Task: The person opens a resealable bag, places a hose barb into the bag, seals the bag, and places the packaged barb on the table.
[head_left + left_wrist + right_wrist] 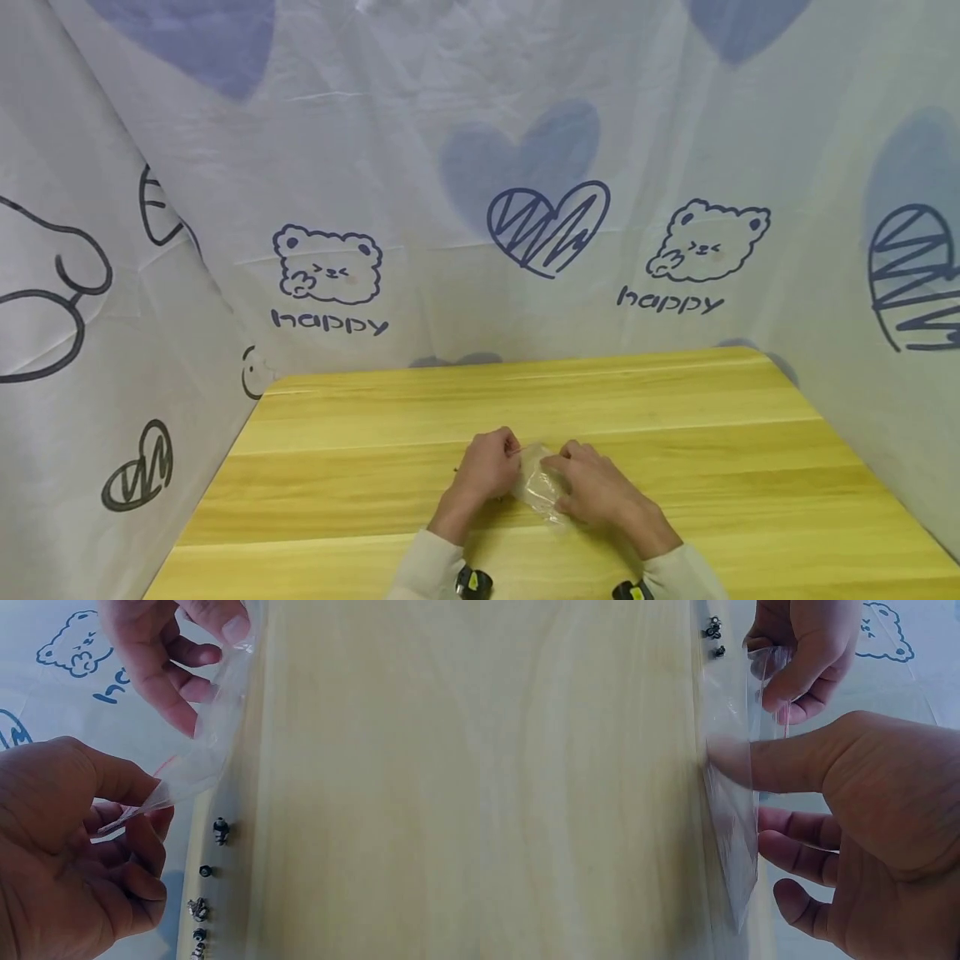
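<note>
A clear plastic zip bag (537, 492) with a thin red line along its mouth is between both hands, just above the table. My left hand (487, 467) pinches the bag's edge near the red line between thumb and curled fingers, as the left wrist view shows. The right hand (596, 490) holds the bag's other part, thumb against the film on one side and fingers on the other. Small dark and silver metal pieces like screws (220, 831) lie on the tabletop beside the left hand. In the right wrist view some of these dark pieces (714, 630) show beyond the bag.
The wood-grain table (337, 467) runs under both hands. White cloth (420, 167) printed with hearts, bears and "happy" hangs behind it and at both sides. Each wrist carries a black band device (474, 582) below a pale sleeve (429, 567).
</note>
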`<state>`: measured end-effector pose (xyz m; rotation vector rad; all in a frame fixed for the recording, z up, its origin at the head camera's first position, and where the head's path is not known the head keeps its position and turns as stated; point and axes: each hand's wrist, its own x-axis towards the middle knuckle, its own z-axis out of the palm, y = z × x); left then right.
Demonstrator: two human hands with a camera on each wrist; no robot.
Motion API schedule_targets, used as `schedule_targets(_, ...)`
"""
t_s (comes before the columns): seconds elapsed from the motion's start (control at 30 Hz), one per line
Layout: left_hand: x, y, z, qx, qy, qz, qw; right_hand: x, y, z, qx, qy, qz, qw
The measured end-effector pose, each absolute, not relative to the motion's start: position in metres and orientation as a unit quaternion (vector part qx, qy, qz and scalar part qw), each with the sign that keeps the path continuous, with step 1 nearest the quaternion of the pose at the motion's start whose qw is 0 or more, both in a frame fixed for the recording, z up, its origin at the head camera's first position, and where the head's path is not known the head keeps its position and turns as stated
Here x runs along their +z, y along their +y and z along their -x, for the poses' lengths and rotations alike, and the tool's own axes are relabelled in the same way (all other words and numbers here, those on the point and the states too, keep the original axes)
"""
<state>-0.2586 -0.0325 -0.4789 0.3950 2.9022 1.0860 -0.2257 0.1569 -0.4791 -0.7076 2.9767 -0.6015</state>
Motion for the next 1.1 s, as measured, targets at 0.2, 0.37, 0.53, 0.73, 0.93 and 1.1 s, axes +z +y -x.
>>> schedule_targets(0.2, -0.476, -0.035, 0.257, 0.352, 0.923, -0.150, 0.043, -0.477, 0.159, 0.226, -0.189, 0.954, 0.231, 0.016)
schedule_targets(0.37, -0.474, -0.036, 0.255, 0.344, 0.922, -0.168, 0.056, -0.476, 0.161, 0.225, -0.194, 0.952, 0.237, 0.023)
schedule_targets(0.53, -0.472, -0.037, 0.252, 0.328, 0.923, -0.195, 0.053, -0.477, 0.162, 0.225, -0.201, 0.951, 0.232, 0.036)
schedule_targets(0.73, -0.472, -0.036, 0.250, 0.349, 0.919, -0.169, 0.063, -0.480, 0.164, 0.227, -0.212, 0.948, 0.236, 0.038)
schedule_targets(0.93, -0.471, -0.035, 0.246, 0.359, 0.921, -0.144, 0.046, -0.480, 0.167, 0.227, -0.210, 0.943, 0.256, 0.038)
schedule_targets(1.1, -0.472, -0.035, 0.245, 0.357, 0.924, -0.136, 0.024, -0.477, 0.167, 0.229, -0.199, 0.937, 0.284, 0.032)
